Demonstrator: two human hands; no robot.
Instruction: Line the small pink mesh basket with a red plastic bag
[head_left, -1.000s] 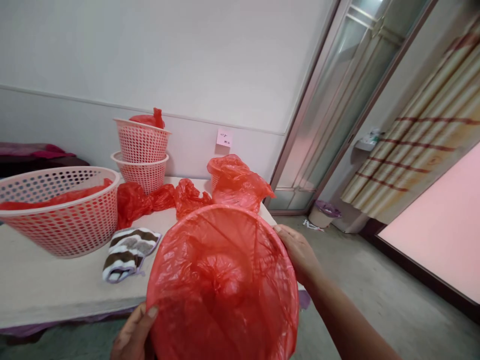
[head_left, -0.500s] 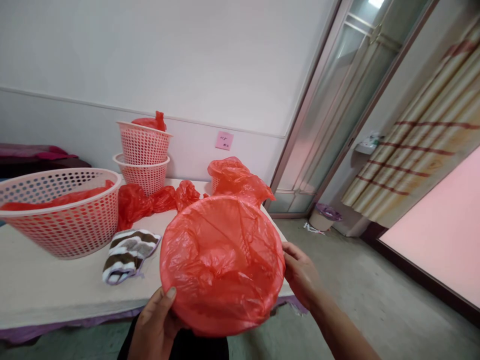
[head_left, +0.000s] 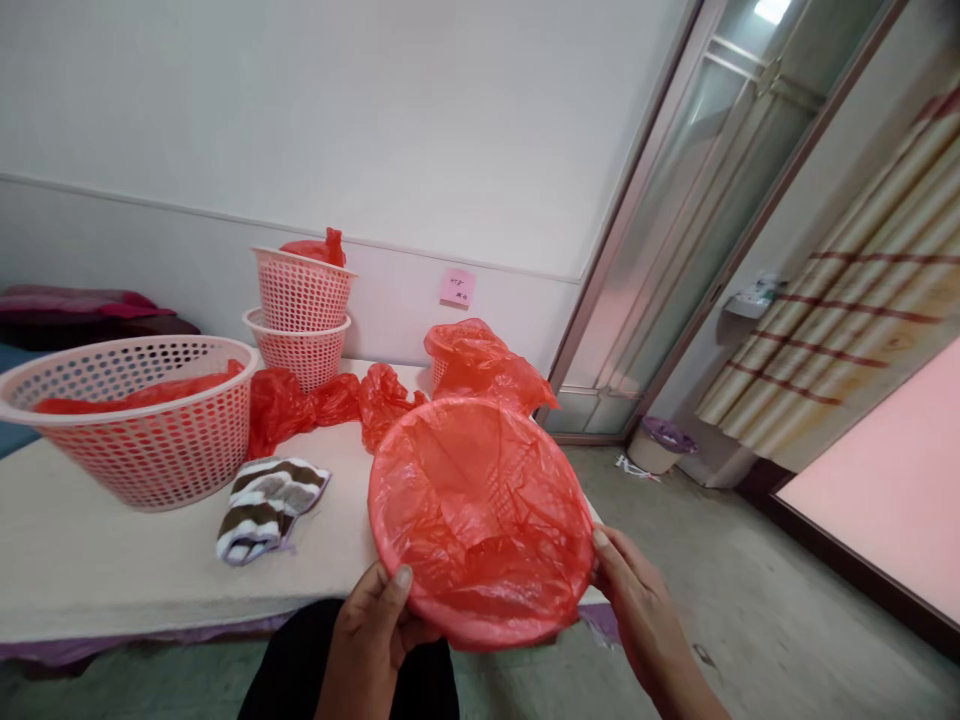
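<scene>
Between my hands is a round basket (head_left: 484,625) lined with a red plastic bag (head_left: 480,500), its mouth tilted toward me. The bag is folded over the rim, so most of the basket is covered. My left hand (head_left: 375,625) grips the rim at the lower left, thumb on top and fingers underneath. At the right side of the rim, my right hand (head_left: 637,600) is closed on the edge, its fingers partly hidden behind. Just past the held basket, another basket draped with a loose red bag (head_left: 487,360) stands on the table.
A large pink perforated basket (head_left: 150,450) with red plastic inside stands at left on the white table (head_left: 97,580). Two stacked baskets (head_left: 304,300) are behind it, near crumpled red bags (head_left: 330,400). A folded striped cloth (head_left: 274,505) lies in front. A bin (head_left: 660,445) stands on the floor.
The lined basket has shifted right in the view and shows a little smaller, with both hands still on its rim. The whole scene has slid slightly right as the camera moved.
</scene>
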